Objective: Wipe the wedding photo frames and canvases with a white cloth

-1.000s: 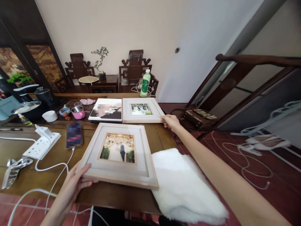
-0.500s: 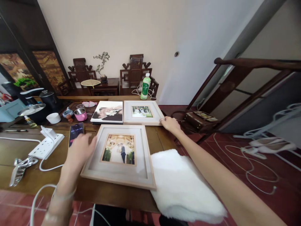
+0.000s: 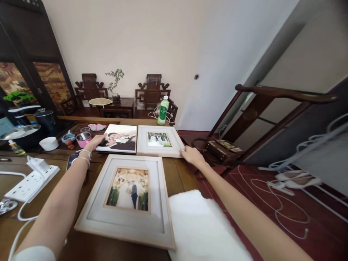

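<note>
small frame (image 3: 159,141): lies flat on the far part of the desk (image 3: 179,174), its left edge touching the photo board (image 3: 118,138).
photo board: frameless print lying flat just left of the small frame, over a dark base.
right hand (image 3: 191,156): fingers rest on the near right corner of the small frame; cannot tell whether they clamp it or only touch.
left hand (image 3: 95,141): fingers apart and stretched out, lying on the left edge of the photo board, holding nothing.
handling: the small frame looks stiff and fairly light, with pale wood and probably a glazed front, so likely fragile and slick on the face. the outer wooden edges or corners seem the safest hold. the photo board looks thin and rigid, and its surface would mark easily.
big frame (image 3: 127,197): flat on the near desk between the arms, untouched.
cloth (image 3: 201,224): white, fluffy, soft, just right of the big frame at the desk's near corner.
pink cup (image 3: 83,137): open top, contents too small to tell.
bowl (image 3: 49,143): white, its inside is hidden.
bottle (image 3: 163,110): green, capped, upright beyond the frames.
</note>
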`<state>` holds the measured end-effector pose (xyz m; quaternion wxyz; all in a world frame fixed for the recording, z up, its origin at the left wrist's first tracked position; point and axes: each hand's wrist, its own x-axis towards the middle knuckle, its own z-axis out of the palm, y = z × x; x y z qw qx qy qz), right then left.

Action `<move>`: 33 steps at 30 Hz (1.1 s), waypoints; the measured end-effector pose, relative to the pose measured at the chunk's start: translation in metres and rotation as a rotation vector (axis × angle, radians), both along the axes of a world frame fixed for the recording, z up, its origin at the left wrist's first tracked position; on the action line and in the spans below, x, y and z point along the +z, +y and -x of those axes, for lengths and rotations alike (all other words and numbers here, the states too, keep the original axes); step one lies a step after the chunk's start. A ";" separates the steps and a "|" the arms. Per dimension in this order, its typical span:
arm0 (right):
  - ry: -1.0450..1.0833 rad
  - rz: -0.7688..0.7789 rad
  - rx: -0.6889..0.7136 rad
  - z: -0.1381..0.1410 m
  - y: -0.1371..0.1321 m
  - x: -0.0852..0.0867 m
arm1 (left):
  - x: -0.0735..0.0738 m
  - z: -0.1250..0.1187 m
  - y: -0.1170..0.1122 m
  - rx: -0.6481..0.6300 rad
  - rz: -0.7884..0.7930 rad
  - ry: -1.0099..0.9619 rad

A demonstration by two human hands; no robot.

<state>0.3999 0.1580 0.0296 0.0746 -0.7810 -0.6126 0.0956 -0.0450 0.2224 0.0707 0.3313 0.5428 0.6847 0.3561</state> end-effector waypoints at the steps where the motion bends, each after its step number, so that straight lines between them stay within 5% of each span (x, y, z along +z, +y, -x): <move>1: -0.002 0.004 0.003 -0.001 0.001 0.000 | -0.003 0.000 0.004 -0.010 0.009 -0.019; 15: 0.092 -0.020 0.083 -0.025 0.007 -0.014 | -0.008 -0.007 0.014 -0.057 -0.018 0.089; 19: 0.142 -0.130 0.084 -0.019 -0.009 -0.006 | 0.003 -0.017 0.008 0.052 -0.166 0.246; 23: 0.184 -0.324 0.129 -0.009 -0.059 0.015 | 0.030 -0.043 -0.008 0.087 -0.336 0.349; 27: 0.279 -0.405 0.242 -0.002 -0.146 0.041 | 0.065 -0.096 -0.051 -0.259 -0.499 0.442; 30: 0.335 -0.212 0.230 0.008 -0.210 0.046 | 0.078 -0.143 -0.103 -0.664 -0.395 0.473; 33: 0.255 -0.197 0.177 0.025 -0.246 0.033 | 0.075 -0.180 -0.158 -1.000 -0.194 0.622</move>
